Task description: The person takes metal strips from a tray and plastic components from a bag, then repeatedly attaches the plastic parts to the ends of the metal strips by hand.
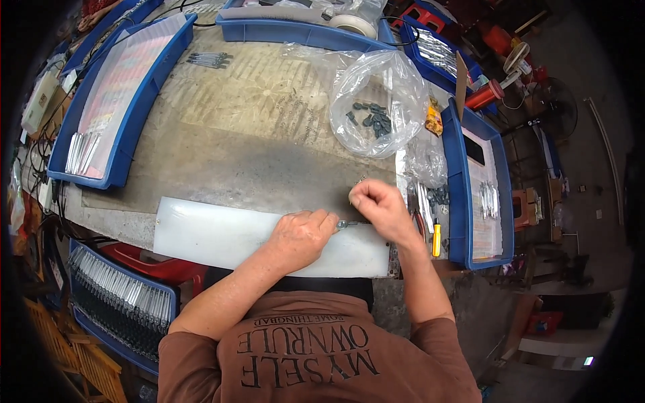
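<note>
Over the white board [201, 228] at the table's near edge, my left hand [302, 238] is closed around a slim metal piece [343, 224]. Its shiny end sticks out past the fingertips toward the right; the rest is hidden in the hand. My right hand [381, 209] is raised just beyond that end, thumb and forefinger pinched together. Whatever it may hold is too small or hidden to name. Ahead of it lies an open clear plastic bag [342, 127] with several dark green small parts [376, 121] inside.
Right of my right hand lie a yellow-handled screwdriver [437, 240] and pliers [420, 224]. Blue trays with metal rods stand left [127, 141], right [457, 195] and at the back [295, 32]. A filled blue crate [124, 282] sits below left. Several metal pieces [209, 60] lie far left.
</note>
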A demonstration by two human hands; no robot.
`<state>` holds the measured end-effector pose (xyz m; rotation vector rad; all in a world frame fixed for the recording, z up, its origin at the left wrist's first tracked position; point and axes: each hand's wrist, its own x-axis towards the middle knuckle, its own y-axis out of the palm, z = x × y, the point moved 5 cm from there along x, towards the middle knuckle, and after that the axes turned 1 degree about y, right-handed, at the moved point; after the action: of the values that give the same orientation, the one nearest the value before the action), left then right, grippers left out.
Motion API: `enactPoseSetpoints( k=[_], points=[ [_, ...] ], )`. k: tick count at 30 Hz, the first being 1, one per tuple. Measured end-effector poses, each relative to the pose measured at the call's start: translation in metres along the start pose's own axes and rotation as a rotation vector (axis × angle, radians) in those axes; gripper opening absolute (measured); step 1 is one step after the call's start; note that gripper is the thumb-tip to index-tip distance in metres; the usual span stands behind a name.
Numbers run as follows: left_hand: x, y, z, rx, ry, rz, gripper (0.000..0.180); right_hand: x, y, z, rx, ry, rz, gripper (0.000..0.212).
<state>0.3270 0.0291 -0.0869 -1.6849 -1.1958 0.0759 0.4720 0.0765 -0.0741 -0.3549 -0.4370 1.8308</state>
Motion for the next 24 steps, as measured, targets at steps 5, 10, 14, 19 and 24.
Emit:
enactPoseSetpoints(
  k=[5, 10, 14, 19, 24],
  points=[
    [-0.001, 0.001, 0.002, -0.008, -0.004, -0.017, 0.015, -0.023, 0.012, 0.01, 0.056, -0.113, -0.039, 0.005],
    [-0.001, 0.002, 0.002, -0.019, -0.019, -0.02, 0.015, -0.029, 0.019, 0.002, 0.019, -0.16, -0.09, 0.005],
    [0.0, 0.0, 0.001, -0.02, -0.013, -0.018, 0.013, -0.033, 0.018, 0.002, 0.019, -0.139, -0.129, 0.005],
    [-0.001, -0.001, 0.001, -0.017, -0.019, -0.028, 0.013, -0.035, 0.016, 0.005, -0.076, -0.16, -0.125, 0.006],
    [0.0, 0.001, 0.0, -0.001, 0.007, -0.026, 0.013, -0.037, 0.013, 0.012, -0.144, -0.228, -0.156, 0.005]
  ],
)
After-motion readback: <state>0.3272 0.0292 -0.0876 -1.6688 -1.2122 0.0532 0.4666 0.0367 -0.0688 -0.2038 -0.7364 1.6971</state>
